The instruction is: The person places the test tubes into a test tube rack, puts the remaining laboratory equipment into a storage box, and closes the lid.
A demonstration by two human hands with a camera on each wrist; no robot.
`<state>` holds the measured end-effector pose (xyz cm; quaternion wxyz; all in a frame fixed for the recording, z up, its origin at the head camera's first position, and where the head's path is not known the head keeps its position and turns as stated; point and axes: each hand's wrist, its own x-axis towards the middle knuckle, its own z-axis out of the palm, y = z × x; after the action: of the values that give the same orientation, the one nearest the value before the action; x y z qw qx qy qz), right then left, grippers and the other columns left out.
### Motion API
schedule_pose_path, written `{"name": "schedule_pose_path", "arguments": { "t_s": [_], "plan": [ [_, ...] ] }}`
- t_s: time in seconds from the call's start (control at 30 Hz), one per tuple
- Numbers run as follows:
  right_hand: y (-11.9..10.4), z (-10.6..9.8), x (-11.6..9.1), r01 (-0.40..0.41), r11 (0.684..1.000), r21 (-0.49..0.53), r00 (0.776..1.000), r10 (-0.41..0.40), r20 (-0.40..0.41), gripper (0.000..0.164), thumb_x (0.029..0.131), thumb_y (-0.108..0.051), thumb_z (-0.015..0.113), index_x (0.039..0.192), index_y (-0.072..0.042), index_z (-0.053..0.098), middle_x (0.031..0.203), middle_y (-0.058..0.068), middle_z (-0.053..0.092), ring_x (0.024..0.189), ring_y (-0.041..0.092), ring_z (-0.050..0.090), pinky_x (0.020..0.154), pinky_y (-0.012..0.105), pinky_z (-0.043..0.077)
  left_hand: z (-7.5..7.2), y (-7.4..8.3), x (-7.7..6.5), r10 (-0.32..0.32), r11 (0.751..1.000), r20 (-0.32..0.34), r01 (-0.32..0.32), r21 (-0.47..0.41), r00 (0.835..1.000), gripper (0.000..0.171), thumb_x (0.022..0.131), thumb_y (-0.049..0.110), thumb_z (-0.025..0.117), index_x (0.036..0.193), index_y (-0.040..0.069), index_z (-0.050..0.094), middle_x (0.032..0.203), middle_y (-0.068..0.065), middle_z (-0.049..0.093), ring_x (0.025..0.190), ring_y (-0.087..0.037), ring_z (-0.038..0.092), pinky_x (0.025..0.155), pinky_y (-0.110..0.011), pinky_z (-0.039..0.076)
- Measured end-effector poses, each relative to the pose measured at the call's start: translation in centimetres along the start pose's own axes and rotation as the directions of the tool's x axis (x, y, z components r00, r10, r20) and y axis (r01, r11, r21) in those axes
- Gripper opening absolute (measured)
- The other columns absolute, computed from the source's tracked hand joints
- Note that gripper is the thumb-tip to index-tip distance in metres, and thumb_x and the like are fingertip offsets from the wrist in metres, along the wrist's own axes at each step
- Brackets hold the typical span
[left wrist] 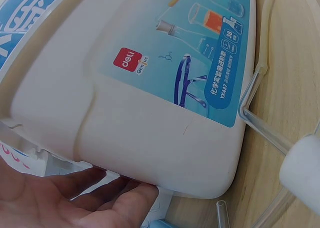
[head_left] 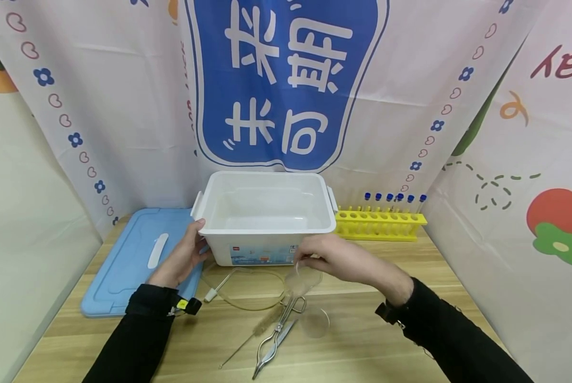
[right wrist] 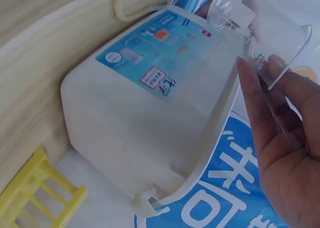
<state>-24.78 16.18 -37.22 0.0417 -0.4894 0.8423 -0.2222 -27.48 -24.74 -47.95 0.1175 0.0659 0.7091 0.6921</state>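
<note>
A white plastic box [head_left: 267,232] with a blue label stands at the back of the table, its top uncovered. My left hand [head_left: 183,258] rests at its left end; in the left wrist view the fingers [left wrist: 132,203] touch the side wall. In front of the box's right half, my right hand [head_left: 336,258] pinches a clear beaker [head_left: 305,281] by the rim. The right wrist view shows the beaker [right wrist: 282,35] tilted, with thumb and fingers at its edge.
A blue lid [head_left: 118,271] lies left, bearing a white strip [head_left: 158,251]. Yellowish tubing [head_left: 252,308] with a white stopper [head_left: 210,295], a test tube brush [head_left: 266,323], metal tongs [head_left: 278,330] and a round glass [head_left: 314,323] lie in front. A yellow rack [head_left: 377,236] with blue-capped tubes stands right.
</note>
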Motion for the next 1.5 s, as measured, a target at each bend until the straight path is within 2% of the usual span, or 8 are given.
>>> {"name": "schedule_pose_path", "arguments": {
  "t_s": [0.13, 0.3, 0.47, 0.57, 0.73, 0.97, 1.23, 1.5],
  "plan": [
    [0.1, -0.7, 0.2, -0.024, 1.000, 0.011, 0.999, 0.025, -0.039, 0.014, 0.115, -0.007, 0.074, 0.122, -0.016, 0.084, 0.124, 0.000, 0.085, 0.112, 0.011, 0.079, 0.098, 0.029, 0.069, -0.1, -0.1, -0.1, 0.007, 1.000, 0.004, -0.007, 0.010, 1.000, 0.091, 0.124, 0.069, 0.025, 0.189, 0.018, -0.014, 0.198, -0.026, -0.009, 0.185, -0.054, -0.007, 0.148, -0.076, 0.013],
    [0.4, -1.6, 0.5, -0.036, 0.999, 0.006, 0.994, 0.036, -0.103, 0.016, 0.115, -0.006, 0.074, 0.124, -0.012, 0.086, 0.122, 0.005, 0.086, 0.107, 0.012, 0.079, 0.092, 0.029, 0.069, -0.1, -0.2, -0.1, 0.006, 1.000, 0.001, -0.006, 0.010, 1.000, 0.090, 0.124, 0.066, 0.024, 0.189, 0.016, -0.014, 0.197, -0.027, -0.009, 0.185, -0.054, -0.007, 0.148, -0.078, 0.011],
    [0.6, -2.5, 0.9, -0.048, 0.999, -0.017, 0.978, 0.044, -0.202, 0.015, 0.113, -0.003, 0.076, 0.122, -0.010, 0.086, 0.118, 0.003, 0.087, 0.108, 0.016, 0.081, 0.094, 0.033, 0.070, -0.1, -0.2, 0.0, 0.005, 1.000, 0.003, -0.005, -0.002, 1.000, 0.090, 0.124, 0.065, 0.024, 0.188, 0.016, -0.017, 0.197, -0.027, -0.011, 0.184, -0.054, -0.010, 0.148, -0.078, 0.009],
    [0.7, -3.0, 1.1, -0.076, 0.997, -0.008, 0.962, 0.072, -0.263, 0.016, 0.113, -0.002, 0.076, 0.123, -0.009, 0.086, 0.120, 0.004, 0.088, 0.112, 0.020, 0.083, 0.099, 0.037, 0.072, -0.2, -0.2, 0.1, 0.005, 1.000, 0.007, -0.005, 0.002, 1.000, 0.091, 0.124, 0.066, 0.023, 0.188, 0.016, -0.019, 0.197, -0.026, -0.014, 0.184, -0.054, -0.012, 0.148, -0.078, 0.008],
    [1.0, -3.9, 1.6, -0.137, 0.990, 0.014, 0.927, 0.133, -0.351, 0.020, 0.115, -0.001, 0.073, 0.126, -0.010, 0.086, 0.123, 0.007, 0.088, 0.115, 0.024, 0.085, 0.103, 0.043, 0.074, -0.2, -0.2, 0.1, 0.009, 1.000, 0.004, -0.009, 0.010, 1.000, 0.091, 0.124, 0.066, 0.022, 0.188, 0.015, -0.016, 0.197, -0.029, -0.009, 0.184, -0.054, -0.009, 0.147, -0.079, 0.009],
    [1.8, -4.7, 2.7, -0.180, 0.984, -0.003, 0.874, 0.158, -0.460, 0.020, 0.117, -0.001, 0.069, 0.127, -0.005, 0.085, 0.124, 0.012, 0.088, 0.115, 0.030, 0.086, 0.104, 0.046, 0.073, -0.1, -0.2, 0.2, -0.012, 1.000, -0.012, 0.012, -0.004, 1.000, 0.093, 0.123, 0.068, 0.024, 0.189, 0.015, -0.014, 0.197, -0.028, -0.007, 0.185, -0.052, -0.008, 0.147, -0.079, 0.009],
    [3.6, -4.4, 4.1, -0.278, 0.960, -0.041, 0.841, 0.223, -0.494, 0.019, 0.118, -0.005, 0.069, 0.128, -0.006, 0.085, 0.126, 0.013, 0.088, 0.119, 0.032, 0.085, 0.107, 0.048, 0.072, -0.1, -0.2, 0.2, 0.005, 1.000, -0.009, -0.005, -0.001, 1.000, 0.091, 0.123, 0.067, 0.022, 0.189, 0.014, -0.012, 0.197, -0.030, -0.004, 0.185, -0.053, -0.006, 0.146, -0.080, 0.010],
    [5.7, -3.7, 5.6, -0.340, 0.939, -0.060, 0.845, 0.277, -0.457, 0.021, 0.119, -0.006, 0.068, 0.131, -0.006, 0.084, 0.130, 0.013, 0.087, 0.121, 0.032, 0.085, 0.110, 0.048, 0.071, 0.0, 0.0, 0.2, -0.009, 1.000, -0.014, 0.009, -0.004, 1.000, 0.090, 0.123, 0.066, 0.023, 0.189, 0.016, -0.012, 0.197, -0.028, -0.003, 0.186, -0.051, -0.004, 0.147, -0.078, 0.012]
  ]
}}
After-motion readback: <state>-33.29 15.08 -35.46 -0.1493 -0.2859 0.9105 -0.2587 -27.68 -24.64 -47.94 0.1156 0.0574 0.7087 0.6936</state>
